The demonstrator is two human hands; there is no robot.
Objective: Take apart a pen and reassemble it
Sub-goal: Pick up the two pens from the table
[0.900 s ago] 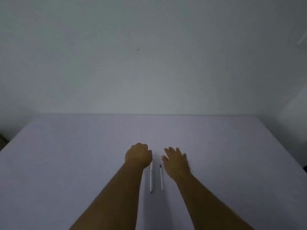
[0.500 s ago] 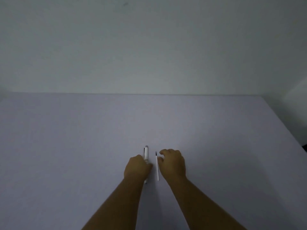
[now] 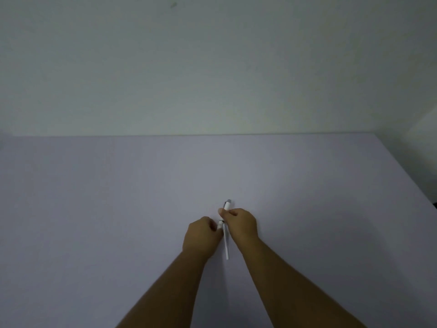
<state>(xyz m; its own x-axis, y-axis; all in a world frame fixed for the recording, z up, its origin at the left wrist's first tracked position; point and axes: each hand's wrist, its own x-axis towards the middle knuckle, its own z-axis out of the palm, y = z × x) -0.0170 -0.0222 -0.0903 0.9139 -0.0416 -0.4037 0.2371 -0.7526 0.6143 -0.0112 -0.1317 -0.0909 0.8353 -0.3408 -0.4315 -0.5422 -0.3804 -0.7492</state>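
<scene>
The white pen barrel [image 3: 227,206] slants up and away from me, and its grey end pokes out beyond my right hand [image 3: 242,224]. That hand pinches the barrel near its far end between thumb and fingers. My left hand [image 3: 201,236] is closed around the barrel's near part, and a short white stretch shows at its fingertips. The thin white refill [image 3: 226,245] lies on the lilac table [image 3: 118,209] between my two wrists, its dark tip pointing away from me. No hand touches the refill as far as I can see.
The table's far edge meets a pale wall [image 3: 212,67]. The table's right edge runs diagonally at the far right, with a dark gap beyond it.
My left hand has lifted the barrel off the table and tilted it. My right hand moved from beside the refill onto the barrel's far end. The refill stayed where it was.
</scene>
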